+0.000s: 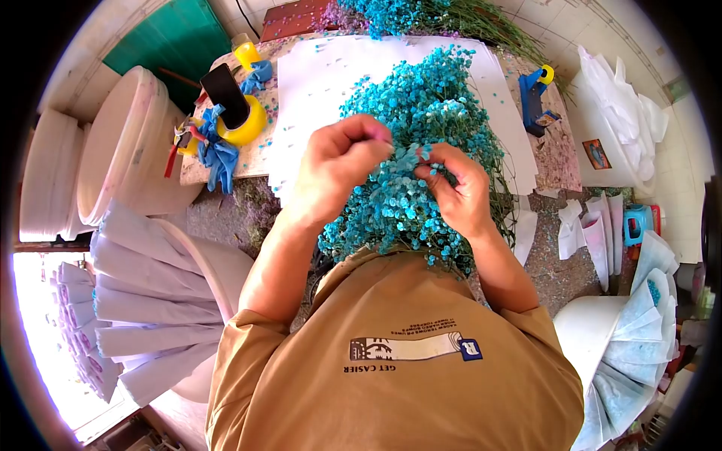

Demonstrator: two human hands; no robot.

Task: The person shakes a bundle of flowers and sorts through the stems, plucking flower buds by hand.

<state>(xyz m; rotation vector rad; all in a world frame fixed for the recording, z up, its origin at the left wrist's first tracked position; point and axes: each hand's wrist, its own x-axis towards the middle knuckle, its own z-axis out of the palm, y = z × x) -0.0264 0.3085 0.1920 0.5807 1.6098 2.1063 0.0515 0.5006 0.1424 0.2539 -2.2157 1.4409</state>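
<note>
A big bunch of blue-dyed baby's breath (pixel 429 98) lies on white paper sheets (pixel 312 83) and spills over the near edge of the table towards my body. My left hand (pixel 340 167) is raised at the left side of the bunch, thumb and fingers pinched together. What they hold, if anything, is too small to make out. On the right, my right hand (pixel 460 192) is closed, with thumb and forefinger pinching a blue flower sprig at the middle of the bunch. The stems at the right side are partly hidden.
A phone (pixel 225 94) leans on a yellow tape roll (pixel 247 124) beside blue gloves (pixel 219 154) and red-handled pruners (pixel 183 139). A blue tape dispenser (pixel 532 101) stands right. Buckets of wrapped bunches (pixel 154 293) flank me. More blue flowers (pixel 391 15) lie at the back.
</note>
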